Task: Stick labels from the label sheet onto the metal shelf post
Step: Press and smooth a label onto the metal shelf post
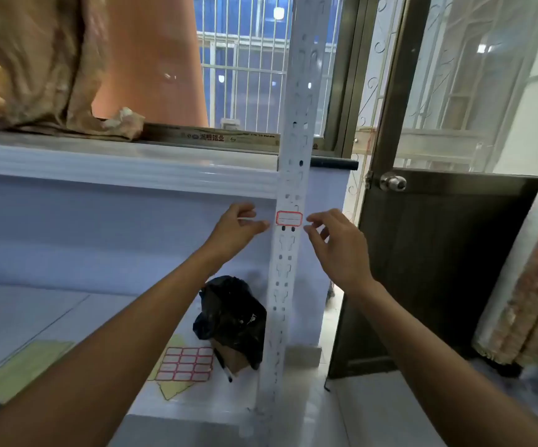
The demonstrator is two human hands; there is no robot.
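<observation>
Near the front right corner of the lower shelf (pixel 67 317) lies the label sheet (pixel 187 364), thin floppy paper whose labels likely peel best from a corner. A black plastic bag (pixel 232 312) and a pen (pixel 223 362) crowd it. Higher up, the left hand (pixel 240 225) and right hand (pixel 337 245), loosely curled and empty, flank a red-bordered label (pixel 289 218) stuck on the rigid white metal shelf post (pixel 285 269). A door (pixel 438 253) stands beyond.
</observation>
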